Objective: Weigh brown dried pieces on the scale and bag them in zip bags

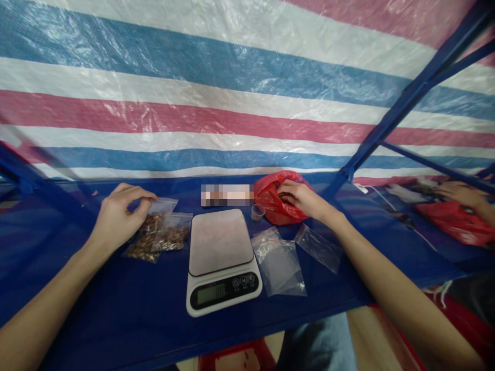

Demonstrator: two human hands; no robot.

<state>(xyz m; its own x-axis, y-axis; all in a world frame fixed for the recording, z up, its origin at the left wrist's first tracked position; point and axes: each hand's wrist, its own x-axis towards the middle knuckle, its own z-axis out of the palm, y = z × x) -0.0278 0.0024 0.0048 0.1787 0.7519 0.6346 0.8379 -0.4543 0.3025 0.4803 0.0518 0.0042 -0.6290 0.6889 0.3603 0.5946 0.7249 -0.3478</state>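
My left hand [121, 214] pinches the top edge of a clear zip bag [149, 226] filled with brown dried pieces. A second filled zip bag [174, 232] lies against it on the right. At the back, my right hand [299, 198] reaches into the mouth of a red plastic bag [270, 203], its fingers curled; what they grip is mostly hidden, though dark brown bits show near the fingertips. Between the hands sits a white kitchen scale [220, 247] with a bare plate and a lit display. A small clear plastic cup [257, 212] stands between scale and red bag.
Several flat, unfilled zip bags [280, 268] lie right of the scale, another [319, 248] further right. The blue shelf [154, 309] has a blue metal frame [386, 123] and striped sheeting [232, 103] behind. At far right, another person's hand [460, 196] is near a second red bag [456, 221].
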